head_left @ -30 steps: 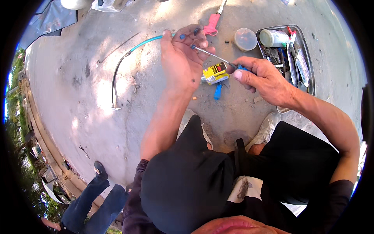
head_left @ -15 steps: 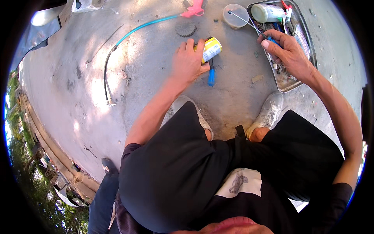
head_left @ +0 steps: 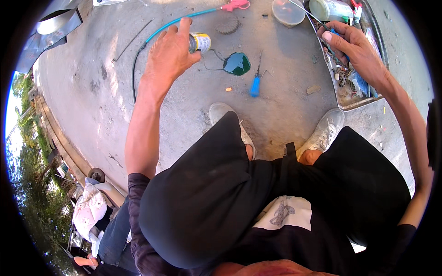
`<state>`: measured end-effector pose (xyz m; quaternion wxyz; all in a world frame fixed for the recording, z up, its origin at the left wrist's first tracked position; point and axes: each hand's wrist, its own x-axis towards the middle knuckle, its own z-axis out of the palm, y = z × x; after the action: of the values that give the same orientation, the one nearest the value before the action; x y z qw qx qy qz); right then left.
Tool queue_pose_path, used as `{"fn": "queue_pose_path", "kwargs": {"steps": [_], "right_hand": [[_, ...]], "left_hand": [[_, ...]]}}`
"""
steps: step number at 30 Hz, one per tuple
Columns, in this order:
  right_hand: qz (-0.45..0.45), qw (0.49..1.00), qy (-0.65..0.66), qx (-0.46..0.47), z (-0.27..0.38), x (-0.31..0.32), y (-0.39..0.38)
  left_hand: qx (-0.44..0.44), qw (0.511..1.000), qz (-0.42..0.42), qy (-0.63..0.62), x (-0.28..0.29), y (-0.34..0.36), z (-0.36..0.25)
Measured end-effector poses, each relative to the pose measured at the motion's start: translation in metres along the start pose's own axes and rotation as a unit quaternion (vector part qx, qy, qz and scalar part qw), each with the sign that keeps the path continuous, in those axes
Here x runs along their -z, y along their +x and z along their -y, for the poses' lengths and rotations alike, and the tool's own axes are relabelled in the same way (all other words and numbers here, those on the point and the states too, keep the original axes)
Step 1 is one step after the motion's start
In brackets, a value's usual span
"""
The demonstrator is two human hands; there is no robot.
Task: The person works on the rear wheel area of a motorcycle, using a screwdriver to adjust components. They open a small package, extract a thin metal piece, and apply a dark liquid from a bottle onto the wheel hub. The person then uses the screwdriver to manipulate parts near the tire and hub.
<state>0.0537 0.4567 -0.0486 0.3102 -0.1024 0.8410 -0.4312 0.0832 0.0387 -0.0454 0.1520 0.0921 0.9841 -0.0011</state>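
My left hand (head_left: pixel 169 54) holds a small yellow and white can (head_left: pixel 200 42) over the concrete ground. Next to the can lies a dark green round lid (head_left: pixel 237 63) with a thin wire. My right hand (head_left: pixel 354 46) is over a metal tray (head_left: pixel 346 102) of small parts at the upper right, pinching a thin blue-handled tool (head_left: pixel 335 33) between thumb and fingers. A blue-handled screwdriver (head_left: pixel 255 83) lies on the ground between my hands. My knees in black trousers and white shoes (head_left: pixel 322 133) fill the lower middle.
A blue hose (head_left: pixel 170 25) with a pink nozzle (head_left: pixel 235 5) runs along the top. A grey gear (head_left: pixel 229 25), a clear round lid (head_left: pixel 287 11) and a white bottle (head_left: pixel 329 9) lie near the tray. A second person crouches at the lower left (head_left: pixel 106 230).
My left hand lifted the can and carried it left and away from me, uncovering the green lid. My right hand stayed over the tray. The view tilted further down.
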Motion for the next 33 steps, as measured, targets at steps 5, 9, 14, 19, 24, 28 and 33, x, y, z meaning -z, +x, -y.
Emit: {"fn": "queue_pose_path", "kwargs": {"steps": [5, 9, 14, 19, 24, 28, 33], "right_hand": [[0.039, 0.997, 0.070, -0.018, 0.011, -0.002, 0.004], [0.055, 0.994, 0.083, -0.051, 0.018, 0.004, 0.004], [0.054, 0.991, 0.097, -0.074, 0.021, 0.004, 0.005], [0.053, 0.991, 0.091, -0.085, 0.024, -0.005, 0.011], [0.061, 0.993, 0.061, -0.084, 0.040, -0.009, 0.016], [0.064, 0.993, 0.075, -0.063, 0.045, -0.015, 0.017], [0.094, 0.992, 0.051, -0.070, 0.063, -0.021, 0.018]], "left_hand": [[0.036, 0.997, -0.006, -0.067, -0.029, -0.005, 0.034], [0.058, 0.981, -0.053, -0.179, -0.032, -0.027, 0.039], [0.115, 0.959, -0.124, -0.225, -0.016, -0.058, 0.043], [0.220, 0.872, -0.205, -0.387, -0.033, -0.084, 0.057], [0.257, 0.628, -0.234, -0.696, -0.050, -0.101, 0.068], [0.283, 0.675, -0.250, -0.634, -0.066, -0.106, 0.081], [0.300, 0.831, -0.214, -0.416, -0.091, -0.112, 0.098]]}}
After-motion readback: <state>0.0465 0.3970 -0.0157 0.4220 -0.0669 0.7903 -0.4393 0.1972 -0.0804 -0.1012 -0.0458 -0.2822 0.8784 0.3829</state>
